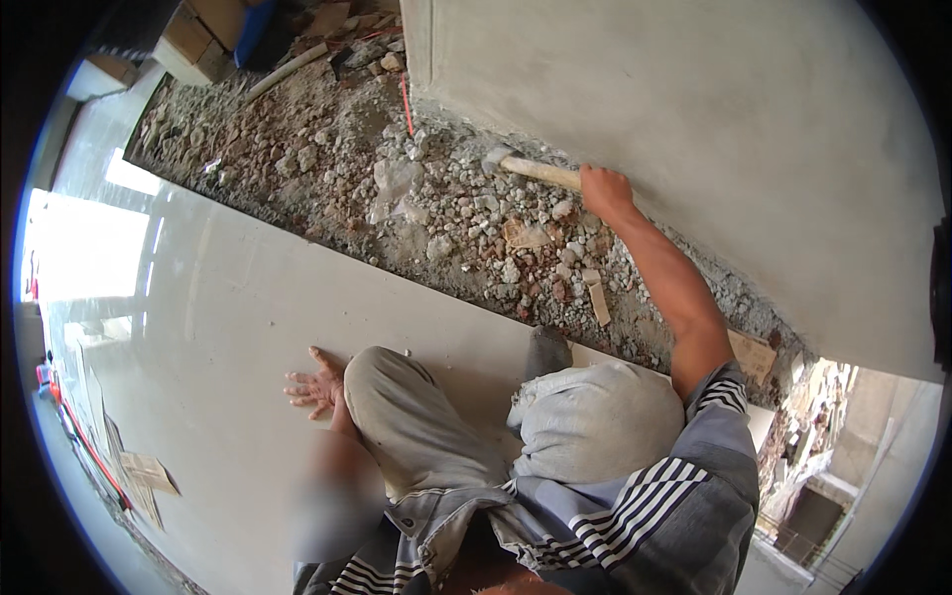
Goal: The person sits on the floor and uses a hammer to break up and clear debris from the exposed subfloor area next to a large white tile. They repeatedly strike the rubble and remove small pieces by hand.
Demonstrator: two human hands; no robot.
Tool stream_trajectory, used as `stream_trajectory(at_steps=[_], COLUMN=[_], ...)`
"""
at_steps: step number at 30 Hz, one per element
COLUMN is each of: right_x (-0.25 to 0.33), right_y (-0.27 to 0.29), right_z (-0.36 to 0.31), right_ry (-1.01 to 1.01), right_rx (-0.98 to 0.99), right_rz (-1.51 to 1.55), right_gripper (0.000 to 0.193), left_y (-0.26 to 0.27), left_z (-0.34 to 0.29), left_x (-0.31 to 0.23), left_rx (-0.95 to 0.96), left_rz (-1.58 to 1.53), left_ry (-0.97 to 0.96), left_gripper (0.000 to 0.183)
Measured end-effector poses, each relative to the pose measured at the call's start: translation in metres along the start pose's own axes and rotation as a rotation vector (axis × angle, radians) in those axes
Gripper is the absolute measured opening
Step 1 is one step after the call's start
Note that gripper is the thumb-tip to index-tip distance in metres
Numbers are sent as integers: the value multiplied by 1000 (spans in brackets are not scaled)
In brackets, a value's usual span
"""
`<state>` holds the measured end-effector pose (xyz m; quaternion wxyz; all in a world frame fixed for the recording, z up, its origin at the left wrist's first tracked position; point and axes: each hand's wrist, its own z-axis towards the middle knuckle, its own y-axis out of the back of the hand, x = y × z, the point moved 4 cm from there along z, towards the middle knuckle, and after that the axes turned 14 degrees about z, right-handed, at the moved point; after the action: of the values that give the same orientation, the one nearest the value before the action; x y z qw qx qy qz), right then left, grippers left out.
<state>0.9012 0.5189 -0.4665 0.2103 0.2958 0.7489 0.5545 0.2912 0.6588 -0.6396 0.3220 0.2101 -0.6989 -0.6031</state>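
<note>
Right hand (605, 190) clamped on hammer (524, 168) handle, head at wall (714, 119) base, far rubble (466, 213). Left hand (315, 385) splayed flat on floor slab (218, 327) (bracing). Best: short controlled strikes, keep brace planted.

Smooth pale floor slab (228, 327) runs beside a rubble strip (446, 218); paper scraps (149, 474) lie on its left edge.

I see stacked tan cardboard boxes (203, 35) at the top left, beyond the rubble. A flattened piece of brown cardboard (754, 354) lies in the debris at the foot of the wall on the right. Printed paper sheets (149, 474) lie on the pale floor at lower left.
</note>
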Motion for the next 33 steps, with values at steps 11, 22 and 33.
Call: stream_trajectory(at_steps=[11, 22, 33], right_x=[34, 32, -10], right_y=[8, -13, -34], right_z=[-39, -47, -50], right_ry=[656, 296, -237], right_rx=[-224, -122, 279], right_rz=[463, 419, 555], right_gripper=[25, 29, 30], left_y=[3, -63, -19], left_z=[-7, 19, 7], left_x=[-1, 10, 5], left_rx=[-34, -463, -78], left_rz=[-28, -879, -94], left_ry=[-21, -104, 19], left_gripper=[85, 75, 85])
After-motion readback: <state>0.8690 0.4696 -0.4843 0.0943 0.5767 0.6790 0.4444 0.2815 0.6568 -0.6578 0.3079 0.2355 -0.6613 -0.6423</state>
